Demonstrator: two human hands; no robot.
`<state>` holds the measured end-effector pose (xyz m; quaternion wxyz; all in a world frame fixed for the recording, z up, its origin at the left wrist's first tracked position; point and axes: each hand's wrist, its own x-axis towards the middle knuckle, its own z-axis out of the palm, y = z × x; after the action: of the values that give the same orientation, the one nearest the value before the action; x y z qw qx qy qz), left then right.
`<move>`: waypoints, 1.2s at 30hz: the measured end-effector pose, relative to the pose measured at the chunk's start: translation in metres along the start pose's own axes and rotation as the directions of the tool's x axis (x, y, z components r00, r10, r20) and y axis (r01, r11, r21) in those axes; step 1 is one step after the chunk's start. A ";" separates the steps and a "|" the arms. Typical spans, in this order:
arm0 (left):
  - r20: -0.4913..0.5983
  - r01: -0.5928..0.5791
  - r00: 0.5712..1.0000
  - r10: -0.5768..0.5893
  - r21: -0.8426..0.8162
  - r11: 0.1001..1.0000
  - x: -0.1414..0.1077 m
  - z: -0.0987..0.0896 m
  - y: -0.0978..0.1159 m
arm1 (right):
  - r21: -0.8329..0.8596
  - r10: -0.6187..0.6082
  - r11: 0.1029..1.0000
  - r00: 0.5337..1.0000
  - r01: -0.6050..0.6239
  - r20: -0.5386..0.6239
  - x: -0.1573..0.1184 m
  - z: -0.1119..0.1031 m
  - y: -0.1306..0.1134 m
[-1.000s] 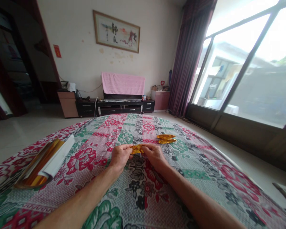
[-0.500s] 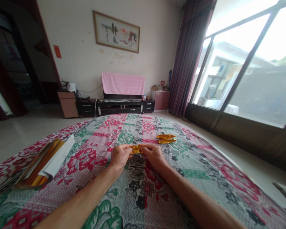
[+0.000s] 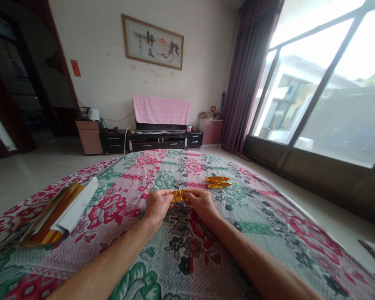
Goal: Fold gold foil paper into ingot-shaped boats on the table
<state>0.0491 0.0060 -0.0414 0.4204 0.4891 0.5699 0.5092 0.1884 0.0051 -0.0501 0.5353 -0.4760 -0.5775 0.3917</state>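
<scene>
Between my two hands is a small piece of gold foil paper (image 3: 178, 196), creased and shiny. My left hand (image 3: 158, 206) pinches its left end with thumb and fingers. On the other end, my right hand (image 3: 202, 204) is closed in the same way. The fingers cover both ends of the foil, so its full shape is hidden. Beyond my right hand, two folded gold foil pieces (image 3: 218, 182), long and pointed at the ends, lie side by side on the patterned cloth.
A flowered cloth (image 3: 256, 258) covers the round table. At the left lies a curled stack of gold and white paper sheets (image 3: 59, 216). Past the table's far edge stand a low black cabinet (image 3: 158, 141) and a screen under a pink cloth (image 3: 161, 109). Windows are on the right.
</scene>
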 end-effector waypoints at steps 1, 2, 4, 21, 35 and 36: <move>0.002 -0.001 1.000 0.001 -0.003 1.000 0.000 0.000 0.000 | 0.002 0.005 1.000 1.000 -0.005 0.001 0.000 0.000 0.000; 0.006 -0.001 1.000 0.001 -0.008 1.000 -0.001 0.000 0.001 | 0.009 0.010 1.000 1.000 -0.010 -0.001 0.000 0.000 -0.001; 0.009 -0.003 1.000 0.003 -0.014 1.000 -0.001 0.000 0.001 | 0.017 0.016 1.000 1.000 -0.016 -0.004 0.000 0.000 -0.001; 0.034 0.021 0.999 -0.019 -0.077 0.997 -0.001 -0.003 0.003 | -0.018 0.051 0.999 0.999 -0.051 0.006 0.004 -0.001 0.006; 0.035 0.045 0.999 -0.041 -0.104 0.994 -0.003 -0.003 0.007 | 0.010 0.061 0.998 0.998 -0.061 0.013 0.001 -0.001 -0.001; 0.037 0.055 0.998 -0.051 -0.110 0.992 -0.002 -0.003 0.007 | 0.004 0.061 0.998 0.998 -0.061 0.018 0.001 -0.001 -0.001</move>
<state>0.0474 0.0031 -0.0336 0.4698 0.4584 0.5463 0.5203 0.1893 0.0063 -0.0489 0.5189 -0.4887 -0.5666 0.4134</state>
